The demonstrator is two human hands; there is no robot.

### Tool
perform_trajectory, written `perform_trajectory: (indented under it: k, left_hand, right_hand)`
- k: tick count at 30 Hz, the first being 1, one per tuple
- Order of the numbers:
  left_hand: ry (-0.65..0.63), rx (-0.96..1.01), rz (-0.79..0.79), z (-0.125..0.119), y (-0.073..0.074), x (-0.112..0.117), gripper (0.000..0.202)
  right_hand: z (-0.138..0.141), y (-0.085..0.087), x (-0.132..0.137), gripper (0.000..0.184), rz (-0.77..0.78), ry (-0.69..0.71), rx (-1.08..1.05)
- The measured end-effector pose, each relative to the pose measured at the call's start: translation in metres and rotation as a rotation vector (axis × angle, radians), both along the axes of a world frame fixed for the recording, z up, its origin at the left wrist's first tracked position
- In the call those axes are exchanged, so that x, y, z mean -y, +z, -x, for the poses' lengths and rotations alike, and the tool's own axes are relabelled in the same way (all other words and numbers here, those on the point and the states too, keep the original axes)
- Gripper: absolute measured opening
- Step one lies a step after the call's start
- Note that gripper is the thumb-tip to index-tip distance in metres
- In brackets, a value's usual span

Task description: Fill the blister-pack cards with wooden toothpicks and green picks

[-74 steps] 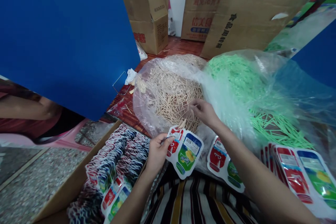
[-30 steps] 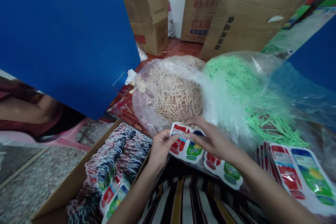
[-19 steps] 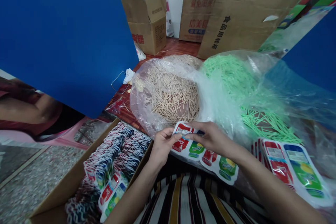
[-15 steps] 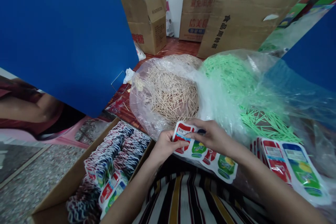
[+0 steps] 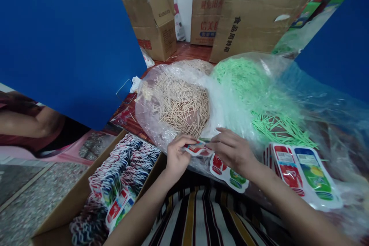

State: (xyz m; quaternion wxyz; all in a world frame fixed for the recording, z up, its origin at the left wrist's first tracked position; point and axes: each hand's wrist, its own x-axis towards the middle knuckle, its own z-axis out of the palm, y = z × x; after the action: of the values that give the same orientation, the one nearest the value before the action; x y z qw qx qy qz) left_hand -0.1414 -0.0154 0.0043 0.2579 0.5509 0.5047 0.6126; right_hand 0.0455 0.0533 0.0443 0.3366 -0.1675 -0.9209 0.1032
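My left hand (image 5: 176,157) and my right hand (image 5: 232,150) both pinch one small red, green and white printed packet (image 5: 196,148), held nearly flat between them just in front of the clear bag of wooden sticks (image 5: 180,102). Both hands' fingers are closed on it. A second packet (image 5: 229,171) lies under my right wrist on my lap.
A bag of green plastic sticks (image 5: 259,103) sits right of the wooden ones. A stack of packets (image 5: 302,171) lies at the right. A cardboard box (image 5: 75,203) packed with packets stands at lower left. Brown cartons (image 5: 245,19) line the back; another person's arm (image 5: 25,123) shows at left.
My right hand left the wooden sticks and joined my left on the packet. The packet has tipped from upright to nearly flat. The view shifted slightly.
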Motion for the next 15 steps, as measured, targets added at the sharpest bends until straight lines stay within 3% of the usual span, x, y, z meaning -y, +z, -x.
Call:
perform_trajectory:
  k: [6,11,15]
  left_hand:
    - [0.069,-0.282,-0.378,-0.001,0.004,0.004,0.018]
    - [0.121,-0.493,-0.443,-0.004,0.011,0.012,0.025]
    - [0.070,-0.559,-0.503,-0.001,0.012,0.017,0.029]
  right_hand:
    - [-0.012,-0.001,0.012,0.021,-0.309,0.006,-0.004]
    - [-0.015,0.011,0.020,0.023,-0.468,0.057,-0.016]
    - [-0.020,0.013,0.021,0.025,-0.501,0.080,-0.006]
